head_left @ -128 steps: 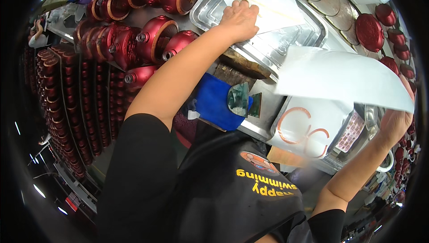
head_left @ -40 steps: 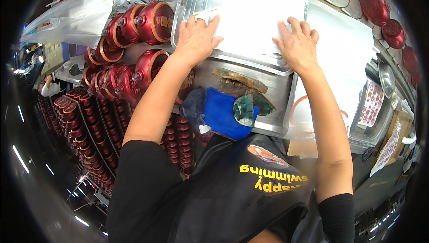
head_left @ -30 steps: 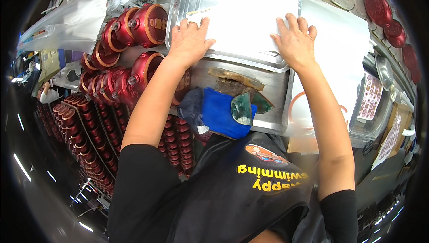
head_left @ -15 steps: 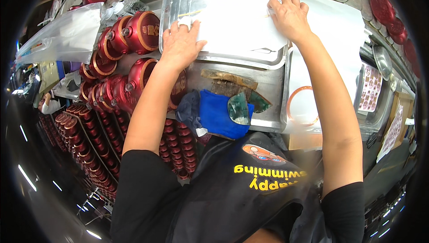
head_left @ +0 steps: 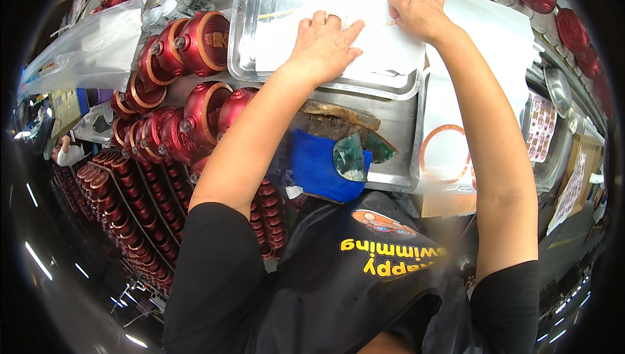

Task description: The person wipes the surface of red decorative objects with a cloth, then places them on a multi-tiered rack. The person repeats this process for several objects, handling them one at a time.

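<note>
A white sheet [head_left: 364, 51] lies in a shallow clear tray [head_left: 242, 41] with a rounded rim. My left hand [head_left: 325, 48] rests flat on the sheet near its middle, fingers apart. At the tray's right side, my right hand [head_left: 420, 14] has its fingers bent and pressed together at the sheet's far right edge. The fingertips partly hide what they grip. A thin yellowish strip [head_left: 277, 14] shows left of my left hand. Below the tray lie a brown wooden piece [head_left: 342, 114], a blue cloth [head_left: 319, 165] and a green curved piece [head_left: 349, 158].
Red pots with orange rims [head_left: 203, 42] crowd the left side, beside a clear plastic sheet [head_left: 84, 48]. On the right sit a white-covered surface with an orange ring [head_left: 424, 152], a metal bowl [head_left: 557, 87] and a patterned sticker sheet [head_left: 540, 126]. Red lids [head_left: 573, 30] stand beyond.
My left hand has slid rightward across the sheet, from the tray's left side to near the middle. More of the sheet's left part now shows. My right hand has barely moved.
</note>
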`<state>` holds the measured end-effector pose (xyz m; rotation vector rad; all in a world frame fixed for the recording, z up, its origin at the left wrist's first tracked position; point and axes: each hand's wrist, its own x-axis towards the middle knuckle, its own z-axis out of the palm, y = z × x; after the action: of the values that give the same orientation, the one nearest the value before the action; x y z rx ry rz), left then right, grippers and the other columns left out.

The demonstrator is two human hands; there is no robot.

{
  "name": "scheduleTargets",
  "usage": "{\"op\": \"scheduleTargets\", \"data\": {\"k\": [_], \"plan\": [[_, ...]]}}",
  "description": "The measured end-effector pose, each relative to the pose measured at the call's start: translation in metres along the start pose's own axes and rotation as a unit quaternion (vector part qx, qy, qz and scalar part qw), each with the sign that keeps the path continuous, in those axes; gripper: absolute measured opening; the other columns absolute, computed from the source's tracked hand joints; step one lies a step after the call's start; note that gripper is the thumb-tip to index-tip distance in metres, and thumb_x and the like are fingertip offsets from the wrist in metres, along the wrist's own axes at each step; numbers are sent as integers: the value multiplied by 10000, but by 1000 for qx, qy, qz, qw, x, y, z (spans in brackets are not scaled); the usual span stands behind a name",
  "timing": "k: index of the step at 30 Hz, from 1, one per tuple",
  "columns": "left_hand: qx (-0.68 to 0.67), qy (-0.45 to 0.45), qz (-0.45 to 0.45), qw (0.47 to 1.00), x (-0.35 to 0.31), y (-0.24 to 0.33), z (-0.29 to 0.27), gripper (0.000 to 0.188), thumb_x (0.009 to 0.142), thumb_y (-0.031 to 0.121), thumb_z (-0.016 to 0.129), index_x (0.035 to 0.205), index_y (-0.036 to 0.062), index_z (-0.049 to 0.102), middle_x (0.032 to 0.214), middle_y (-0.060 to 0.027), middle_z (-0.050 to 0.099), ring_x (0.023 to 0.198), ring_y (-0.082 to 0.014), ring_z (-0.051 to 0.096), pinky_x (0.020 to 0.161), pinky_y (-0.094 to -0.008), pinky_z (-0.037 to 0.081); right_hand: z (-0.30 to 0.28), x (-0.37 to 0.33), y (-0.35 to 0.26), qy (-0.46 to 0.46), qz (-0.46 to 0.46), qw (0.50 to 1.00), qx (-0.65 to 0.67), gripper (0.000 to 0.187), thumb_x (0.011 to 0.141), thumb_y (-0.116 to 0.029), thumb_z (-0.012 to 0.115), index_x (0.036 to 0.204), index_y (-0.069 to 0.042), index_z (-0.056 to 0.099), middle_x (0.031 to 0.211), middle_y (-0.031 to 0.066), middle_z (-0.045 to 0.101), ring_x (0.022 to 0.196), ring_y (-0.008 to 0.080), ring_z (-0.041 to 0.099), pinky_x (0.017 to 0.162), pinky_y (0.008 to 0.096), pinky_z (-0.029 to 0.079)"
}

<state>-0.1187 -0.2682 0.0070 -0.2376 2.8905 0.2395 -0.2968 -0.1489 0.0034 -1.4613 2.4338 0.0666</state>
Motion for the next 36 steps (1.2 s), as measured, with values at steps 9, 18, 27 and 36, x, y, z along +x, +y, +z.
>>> {"op": "scheduleTargets", "data": {"k": [9, 18, 27, 36], "plan": [[-5, 0, 0, 1000, -3, 0, 3, 550, 906, 387, 578, 1420, 240, 446, 1109, -238, 602, 1129, -406, 484, 944, -490, 379, 2, -19, 15, 136, -160, 978, -11, 115, 719, 10, 609, 792, -78, 628, 1146, 64, 556, 1182, 258, 466, 972, 433, 352], [-5, 5, 8, 1000, -2, 0, 4, 565, 900, 375, 588, 1427, 240, 435, 1092, -227, 610, 1141, -406, 478, 948, -496, 371, 9, -50, 6, 171, -169, 970, -30, 312, 789, -126, 651, 1095, -179, 678, 1250, 56, 533, 1209, 261, 451, 970, 492, 339], [3, -3, 7, 1000, -3, 2, 3, 579, 897, 359, 595, 1438, 244, 426, 1087, -229, 610, 1144, -405, 477, 949, -501, 369, 14, -80, 7, 122, -65, 989, -44, 377, 838, -245, 693, 1207, -197, 632, 1280, 58, 517, 1250, 265, 426, 996, 498, 320], [36, -17, 4, 999, -2, 5, 1, 589, 884, 341, 609, 1436, 235, 435, 1083, -243, 604, 1088, -402, 492, 937, -503, 376, 20, -74, 5, 142, -26, 990, 1, 315, 842, -289, 678, 1122, -154, 631, 1285, 63, 494, 1231, 260, 422, 980, 524, 292]]}}
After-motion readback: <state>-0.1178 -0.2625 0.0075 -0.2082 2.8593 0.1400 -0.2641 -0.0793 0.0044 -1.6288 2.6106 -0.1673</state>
